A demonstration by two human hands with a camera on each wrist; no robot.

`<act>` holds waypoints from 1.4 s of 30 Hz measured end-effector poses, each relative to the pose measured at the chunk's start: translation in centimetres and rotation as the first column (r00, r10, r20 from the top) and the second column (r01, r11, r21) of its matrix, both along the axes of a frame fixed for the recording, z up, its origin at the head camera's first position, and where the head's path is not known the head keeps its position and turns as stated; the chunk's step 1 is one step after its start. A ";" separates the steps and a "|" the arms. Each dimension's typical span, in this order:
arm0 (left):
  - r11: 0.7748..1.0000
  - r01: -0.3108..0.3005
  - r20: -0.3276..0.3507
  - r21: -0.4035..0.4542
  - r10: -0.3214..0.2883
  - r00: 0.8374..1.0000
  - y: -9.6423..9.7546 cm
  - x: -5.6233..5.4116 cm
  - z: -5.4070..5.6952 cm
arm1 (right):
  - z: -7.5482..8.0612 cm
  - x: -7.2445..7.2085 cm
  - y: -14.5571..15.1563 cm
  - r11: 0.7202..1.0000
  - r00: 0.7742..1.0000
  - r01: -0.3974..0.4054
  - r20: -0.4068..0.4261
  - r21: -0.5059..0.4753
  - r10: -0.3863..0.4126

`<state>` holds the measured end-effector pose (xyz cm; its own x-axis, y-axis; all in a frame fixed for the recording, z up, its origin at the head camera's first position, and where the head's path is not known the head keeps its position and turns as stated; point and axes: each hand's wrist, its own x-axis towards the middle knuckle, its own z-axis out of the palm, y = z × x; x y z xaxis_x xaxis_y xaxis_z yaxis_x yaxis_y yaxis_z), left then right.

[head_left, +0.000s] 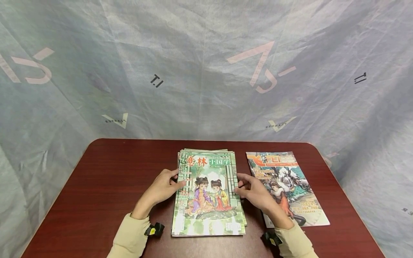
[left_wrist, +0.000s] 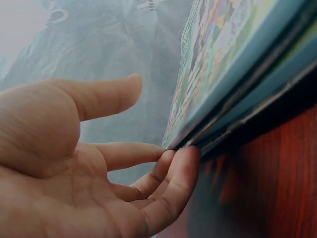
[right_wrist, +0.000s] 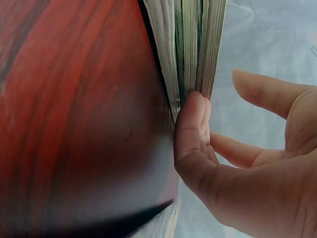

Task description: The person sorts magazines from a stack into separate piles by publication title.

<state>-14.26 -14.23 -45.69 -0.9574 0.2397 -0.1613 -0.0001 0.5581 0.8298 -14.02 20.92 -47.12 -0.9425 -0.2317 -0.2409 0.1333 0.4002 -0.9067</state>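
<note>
A stack of magazines [head_left: 209,193] lies on the table in the head view, its top cover green with two drawn children. My left hand [head_left: 164,188] is at its left side. In the left wrist view the fingertips [left_wrist: 185,158] touch the spines low on the stack, while the thumb [left_wrist: 111,96] stands off from it. On the opposite side, my right hand [head_left: 253,190] has its fingertips [right_wrist: 193,106] against the page edges [right_wrist: 190,44]. The right thumb [right_wrist: 265,89] is apart from the pages in the right wrist view. Lower magazines peek out slightly behind the top one.
Another magazine [head_left: 290,190], with an orange title and a figure in red, lies to the right, partly behind my right forearm. The dark red table [head_left: 106,186] has rounded far corners. A grey printed cloth [head_left: 193,71] hangs behind it.
</note>
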 end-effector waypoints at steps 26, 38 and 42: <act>0.998 -0.004 0.041 0.060 0.002 0.999 0.8 0.4 0.5 | 0.1 0.0 0.5 1.000 1.000 0.028 -0.005 -0.005 -0.028; 0.991 0.038 0.002 0.127 -0.039 0.999 1.1 0.4 0.1 | 0.9 0.1 0.9 0.998 1.000 -0.009 -0.011 -0.065 0.008; 0.992 0.010 -0.003 0.127 -0.010 1.000 1.4 0.5 -0.1 | 1.0 0.1 1.1 0.995 0.998 -0.059 -0.018 -0.077 0.058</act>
<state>-13.80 -12.79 -45.79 -0.9551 0.2678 -0.1263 0.0074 0.4480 0.8940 -13.95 22.03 -46.09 -0.9304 -0.3040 -0.2051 0.0968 0.3358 -0.9370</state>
